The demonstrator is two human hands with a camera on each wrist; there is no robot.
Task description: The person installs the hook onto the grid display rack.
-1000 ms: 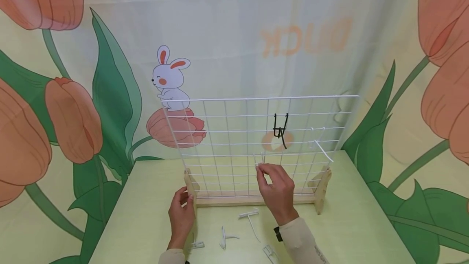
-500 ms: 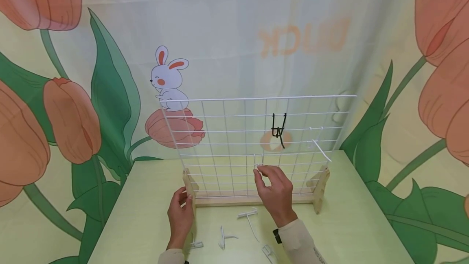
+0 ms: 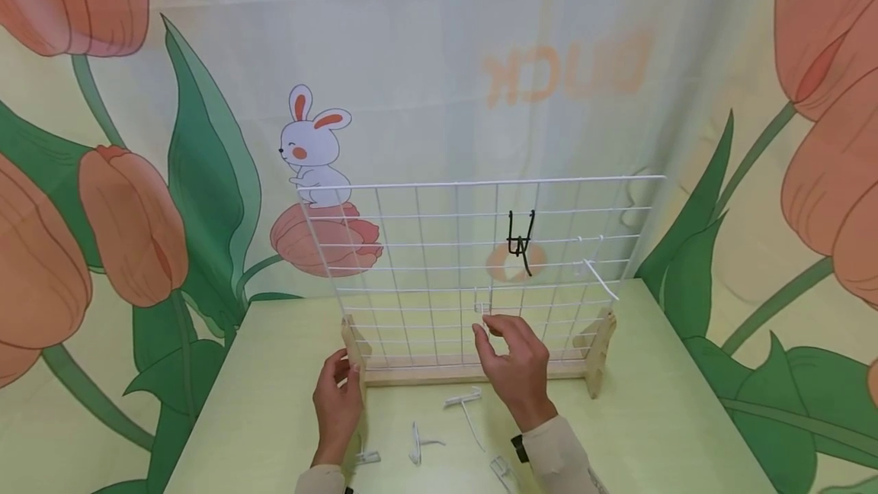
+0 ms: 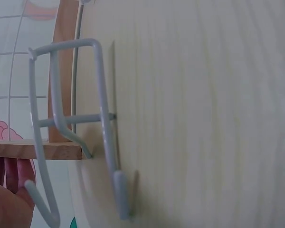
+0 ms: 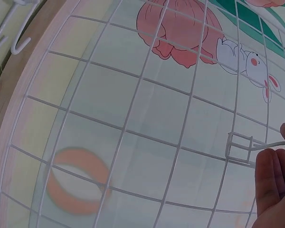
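A white wire grid panel point(image 3: 458, 184) stands upright in a wooden stand point(image 3: 439, 378). My right hand point(image 3: 517, 372) pinches the prong of a white wire hook point(image 5: 240, 148) between thumb and fingers. The hook's square back lies against the grid bars, low and right of the middle. My left hand point(image 3: 338, 406) holds the left foot of the stand, its fingers bent at the wood. In the left wrist view those fingers point(image 4: 10, 171) show against the wooden foot, and a loose white hook point(image 4: 104, 104) lies large in front.
A black hook point(image 3: 521, 244) and another white hook point(image 3: 600, 279) hang on the right half of the grid. Loose white hooks point(image 3: 463, 400) lie on the table point(image 3: 658, 418) before the stand. Behind hangs a printed cloth point(image 3: 425, 97) with tulips and a rabbit.
My right hand has slid slightly down and back along the hook's prong, so more of the hook's back shows above the fingertips. My left hand stays at the stand.
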